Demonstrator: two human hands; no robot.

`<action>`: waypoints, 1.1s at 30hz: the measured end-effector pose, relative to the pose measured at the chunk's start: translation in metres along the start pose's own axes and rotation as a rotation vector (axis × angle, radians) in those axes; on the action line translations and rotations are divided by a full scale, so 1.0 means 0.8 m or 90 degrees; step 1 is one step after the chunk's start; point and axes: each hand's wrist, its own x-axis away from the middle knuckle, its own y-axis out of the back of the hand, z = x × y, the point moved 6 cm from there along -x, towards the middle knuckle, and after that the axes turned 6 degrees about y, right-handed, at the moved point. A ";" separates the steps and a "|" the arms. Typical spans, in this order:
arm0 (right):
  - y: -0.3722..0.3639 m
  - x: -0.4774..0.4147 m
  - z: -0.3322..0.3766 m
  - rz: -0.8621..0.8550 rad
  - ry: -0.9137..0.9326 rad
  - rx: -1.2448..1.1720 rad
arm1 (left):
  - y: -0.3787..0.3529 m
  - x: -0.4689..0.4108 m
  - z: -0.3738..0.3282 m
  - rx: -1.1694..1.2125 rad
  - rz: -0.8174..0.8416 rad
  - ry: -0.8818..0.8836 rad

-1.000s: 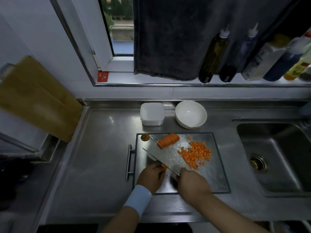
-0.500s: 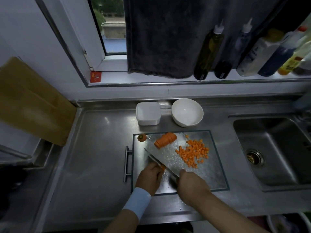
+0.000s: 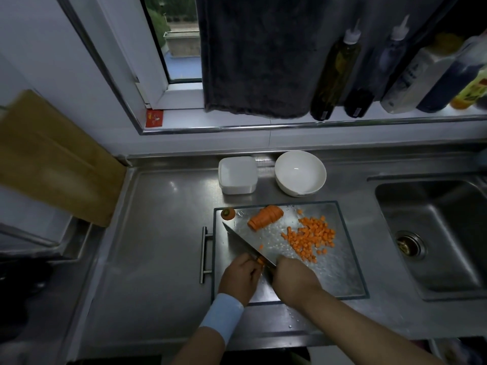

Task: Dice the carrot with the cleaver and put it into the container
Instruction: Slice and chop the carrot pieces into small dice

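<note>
A steel counter [image 3: 158, 233] fills the lower part of the view, with a sink [image 3: 434, 233] sunk into its right end and a wide bare stretch to the left of the work. A metal cutting board [image 3: 337, 275] lies on the counter near the front edge, its bar handle [image 3: 203, 255] on the left side. The board's right edge stops short of the sink rim, and its near right corner is bare. The right hand [image 3: 295, 277] is clenched round the cleaver's grip, which the fist hides. The cleaver [image 3: 242, 243] blade runs from it diagonally up and to the left, with its tip near the board's far left corner. The left hand [image 3: 239, 277], with a pale blue wristband [image 3: 221, 316] on its wrist, sits just left of the blade at the board's near side. Its fingers are curled down and hold a small carrot piece [image 3: 261, 260] against the board, right beside the blade. Behind the board, by the back wall, a white bowl [image 3: 300, 172] stands just beside a square white container [image 3: 237, 175] with an open top. On the board, a heap of carrot dice [image 3: 311, 238] lies right of the blade with bare metal around it. A sliced carrot chunk [image 3: 264, 217] lies near the far edge, and a carrot top [image 3: 228, 213] sits at the far left corner.
</note>
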 end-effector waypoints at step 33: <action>-0.009 0.003 0.003 0.007 0.001 -0.024 | 0.004 0.008 0.003 0.036 -0.030 0.000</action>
